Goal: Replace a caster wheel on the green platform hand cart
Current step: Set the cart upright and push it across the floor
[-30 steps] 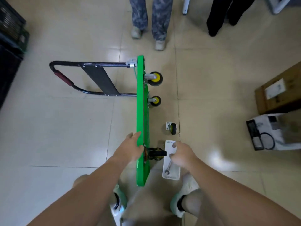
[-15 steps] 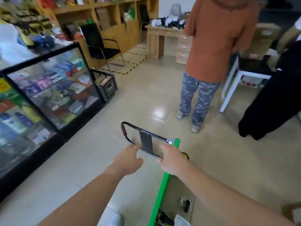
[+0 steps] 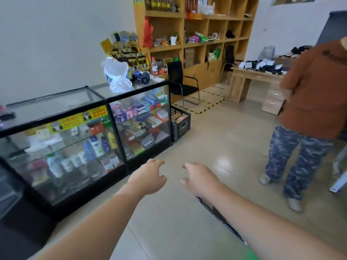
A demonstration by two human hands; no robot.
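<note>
Both hands are held out above the tiled floor [image 3: 216, 143], side by side with a gap between them. The left hand [image 3: 148, 180] and the right hand [image 3: 200, 180] are seen with fingers loosely curled, and nothing is gripped by either. Of the green platform hand cart [image 3: 250, 256], only a sliver of green deck is shown at the bottom edge. Its black handle bar [image 3: 216, 212] is seen under the right forearm, nearer the wearer than either hand. A glass display counter [image 3: 93, 128] is placed to the left.
</note>
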